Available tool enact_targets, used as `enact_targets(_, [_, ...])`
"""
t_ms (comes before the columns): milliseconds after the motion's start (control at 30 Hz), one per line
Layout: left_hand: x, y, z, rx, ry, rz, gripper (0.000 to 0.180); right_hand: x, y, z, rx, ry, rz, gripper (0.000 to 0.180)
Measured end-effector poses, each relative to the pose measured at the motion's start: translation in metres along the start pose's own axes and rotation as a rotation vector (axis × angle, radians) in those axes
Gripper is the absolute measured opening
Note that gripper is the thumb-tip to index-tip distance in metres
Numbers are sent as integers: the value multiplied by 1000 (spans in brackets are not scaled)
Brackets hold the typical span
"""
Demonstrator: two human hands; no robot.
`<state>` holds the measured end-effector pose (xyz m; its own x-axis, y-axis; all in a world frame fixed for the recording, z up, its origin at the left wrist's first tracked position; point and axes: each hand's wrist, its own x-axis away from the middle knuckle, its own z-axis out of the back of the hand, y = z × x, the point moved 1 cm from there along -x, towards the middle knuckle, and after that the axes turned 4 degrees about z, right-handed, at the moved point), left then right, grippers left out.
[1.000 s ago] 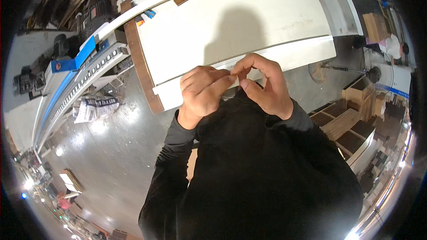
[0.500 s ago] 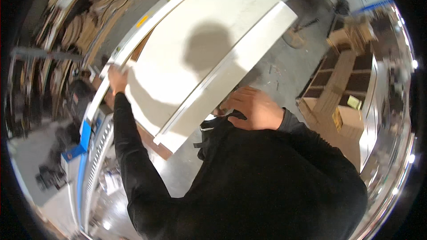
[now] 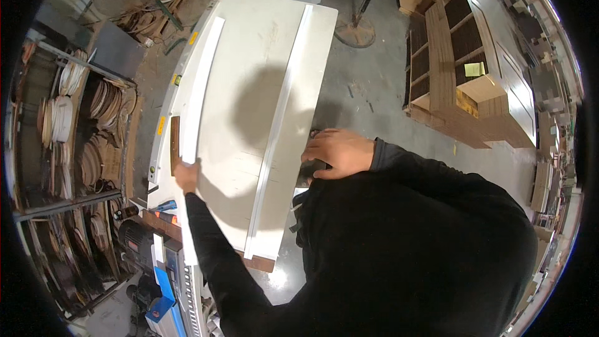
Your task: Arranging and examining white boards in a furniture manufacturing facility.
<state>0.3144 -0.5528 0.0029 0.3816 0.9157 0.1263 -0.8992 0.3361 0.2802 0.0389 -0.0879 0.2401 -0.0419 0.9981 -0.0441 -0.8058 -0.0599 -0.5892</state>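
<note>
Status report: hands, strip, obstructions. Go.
Left hand gripping long white strip. Right hand beside white panel, grip unclear. Second white strip lies on panel, between hands.

Panel (image 3: 256, 34) between storage rack (image 3: 68, 205), on the worker's left, and cabinet (image 3: 440, 78), on the right.
Across the panel, left to right: level (image 3: 177, 80) along the left edge; slat (image 3: 175, 140); first strip (image 3: 204, 81), left hand (image 3: 186, 176) on it; second strip (image 3: 281, 109), lengthwise toward the right edge. Right hand (image 3: 340, 151): just beside that edge. Hand tools (image 3: 164, 206): nearer than the slat. Stand (image 3: 354, 35): floor, beyond the right hand, before the cabinet's far end.
</note>
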Motion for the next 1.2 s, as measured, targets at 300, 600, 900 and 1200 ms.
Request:
enact_targets(300, [80, 112, -72, 203, 53, 0, 43, -25, 53, -9, -95, -163, -69, 67])
enact_targets(600, [123, 160, -79, 274, 103, -182, 36, -79, 232, -89, 385, -112, 83, 89])
enact_targets(900, [162, 198, -93, 430, 61, -269, 32, -128, 319, -112, 609, 172, 123, 74])
enact_targets(1200, [217, 225, -100, 39, -55, -111, 84, -128, 359, -76, 301, -57, 146, 85])
